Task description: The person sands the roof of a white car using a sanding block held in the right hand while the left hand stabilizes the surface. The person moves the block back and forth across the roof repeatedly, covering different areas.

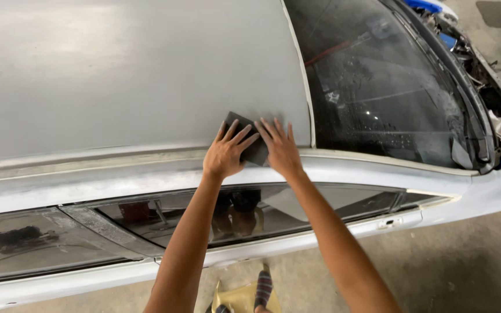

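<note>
So we've got both palms flat on a dark sanding pad (249,141), pressing it onto the dull grey car roof (117,75), right near the roof's front edge where it meets the windshield (384,87) and just above the side rail. Left hand (226,152) covers the pad's left part, right hand (280,149) the right part; fingers are spread wide and laid flat, so nothing's really pinched, we're just holding it down by pressure.

For doing this bit well, we reckon even pressure from both hands matters, keeping the pad flat instead of digging in with fingertips, and easing off close to the windshield trim so it doesn't get scuffed.

Hard to tell: most of the pad is under our hands, so its full shape and thickness are a guess. The side window (331,203) is mostly reflections. The stripped engine bay (482,64) at the top right is cut off.
</note>
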